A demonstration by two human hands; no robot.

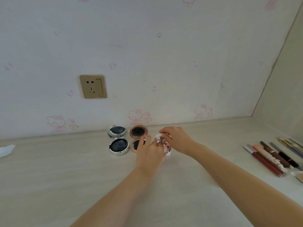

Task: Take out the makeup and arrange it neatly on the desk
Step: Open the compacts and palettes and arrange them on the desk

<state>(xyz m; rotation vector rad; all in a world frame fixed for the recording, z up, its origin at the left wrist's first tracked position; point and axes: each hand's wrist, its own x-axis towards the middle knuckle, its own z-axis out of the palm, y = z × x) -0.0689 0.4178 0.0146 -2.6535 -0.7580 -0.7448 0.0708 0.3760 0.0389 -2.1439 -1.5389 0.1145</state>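
Observation:
A pink round compact (164, 145) rests on the pale desk (65, 169) near the back wall. My left hand (150, 153) grips its near side. My right hand (177, 138) holds its raised lid from behind, with a white puff partly visible under the fingers. To the left lie two opened compacts side by side: a silver one (118, 140) with black pads, and a rose-gold one (138, 136) whose lower half is partly hidden by my left fingers.
A row of lip glosses, pencils and brushes (275, 154) lies at the right edge of the desk. A white object (6, 150) sits at the far left. A gold wall socket (93, 86) is on the wallpapered wall; a side panel closes the right.

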